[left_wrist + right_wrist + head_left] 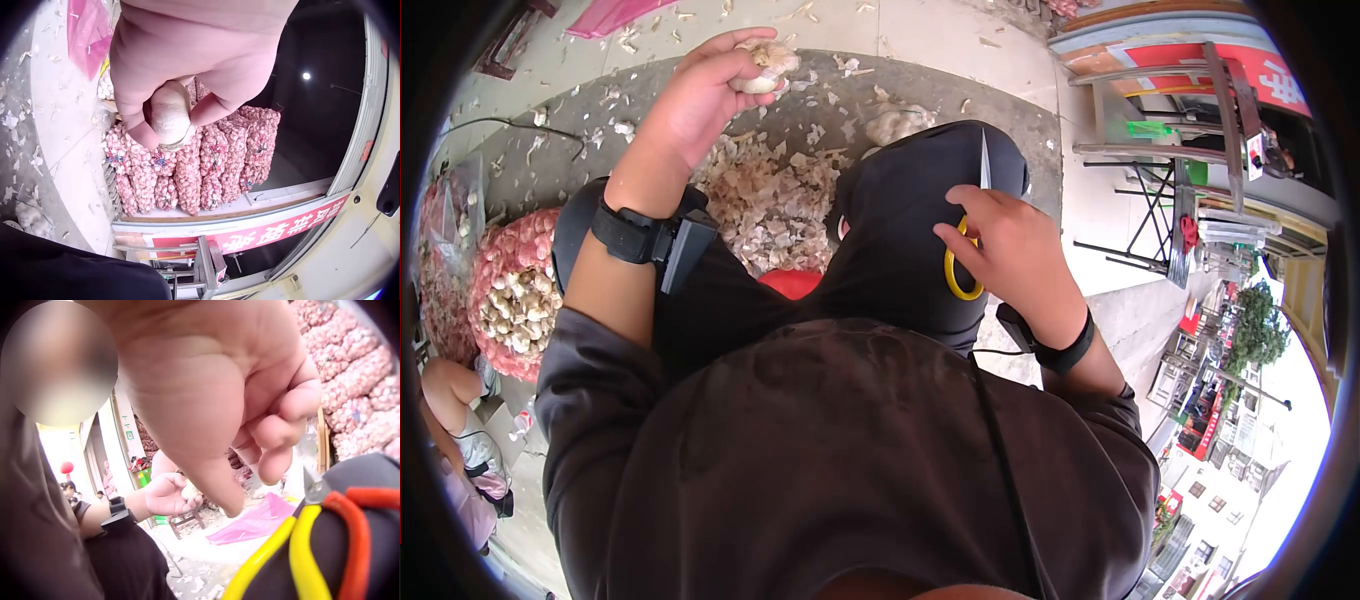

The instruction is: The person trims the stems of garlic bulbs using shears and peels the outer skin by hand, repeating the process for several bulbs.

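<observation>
Raised out over the floor, my left hand (700,105) holds a garlic bulb (768,65) between thumb and fingers. The left wrist view shows the pale bulb (170,119) in the grip, part of it covered by the fingers. A pair of scissors (317,492) with one yellow and one orange handle loop lies on my right thigh. My right hand (1020,250) hovers over them, thumb and forefinger apart, the other fingers loosely bent and holding nothing. From the head, the yellow loop (949,272) and a blade (985,165) show; the rest is hidden under the hand.
A heap of garlic skins (765,205) covers the floor between my legs. Several bulbs (897,122) lie beyond my right knee. An open mesh sack of garlic (518,310) stands at my left. Full mesh sacks (187,175) are stacked ahead. Another person (465,450) sits at far left.
</observation>
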Available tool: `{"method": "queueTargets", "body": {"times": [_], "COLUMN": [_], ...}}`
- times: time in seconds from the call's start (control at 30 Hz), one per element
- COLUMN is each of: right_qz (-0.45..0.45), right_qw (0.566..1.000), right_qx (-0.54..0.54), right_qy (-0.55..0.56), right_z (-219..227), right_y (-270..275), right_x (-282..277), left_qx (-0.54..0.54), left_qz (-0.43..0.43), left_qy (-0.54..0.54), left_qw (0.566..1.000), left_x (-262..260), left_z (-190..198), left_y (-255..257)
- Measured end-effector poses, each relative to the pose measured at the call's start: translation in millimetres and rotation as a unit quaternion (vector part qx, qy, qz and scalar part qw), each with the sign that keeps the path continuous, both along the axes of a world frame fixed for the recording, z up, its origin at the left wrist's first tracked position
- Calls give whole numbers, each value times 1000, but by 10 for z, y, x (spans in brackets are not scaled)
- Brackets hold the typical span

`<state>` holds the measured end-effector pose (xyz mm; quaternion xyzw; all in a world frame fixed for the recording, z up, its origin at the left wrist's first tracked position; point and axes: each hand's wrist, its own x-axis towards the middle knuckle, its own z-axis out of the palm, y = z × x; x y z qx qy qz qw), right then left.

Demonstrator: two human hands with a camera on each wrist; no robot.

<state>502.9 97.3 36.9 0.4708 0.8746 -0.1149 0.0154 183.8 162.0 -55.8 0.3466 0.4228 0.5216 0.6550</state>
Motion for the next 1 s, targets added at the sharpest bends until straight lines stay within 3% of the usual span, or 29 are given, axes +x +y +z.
{"method": "queueTargets", "body": {"times": [0.1,0.23,0.3,0.4,0.53,0.63,0.77,0.83,0.93,1.0], "right_qz": [74,96,131,188,194,215,125,79,23,-44], "right_qw": [993,972,965,954,961,957,972,983,961,953], "right_qx": [-19,-154,-217,-224,-192,-194,-196,-165,-221,-202], "right_qy": [88,146,65,-68,-52,-19,-28,26,163,222], "right_z": [-184,-322,-324,-381,-525,-534,-448,-415,-379,-402], "right_y": [89,320,515,737,490,490,221,159,170,108], "right_x": [-207,-406,-428,-434,-409,-323,-215,-50,17,-90], "left_qx": [-14,-58,-81,-120,-168,-143,-107,-75,-34,-50], "left_qz": [23,24,-10,-39,-76,-42,-97,-177,-283,-302], "left_qy": [-22,2,-23,-30,-8,30,-37,-42,-32,-73], "left_qw": [999,998,996,992,983,988,989,981,958,949], "left_x": [115,209,167,104,39,94,333,438,579,680], "left_z": [19,46,1,-171,-353,-366,-255,-111,8,52], "left_y": [-19,-102,-49,200,492,704,533,412,208,106]}}
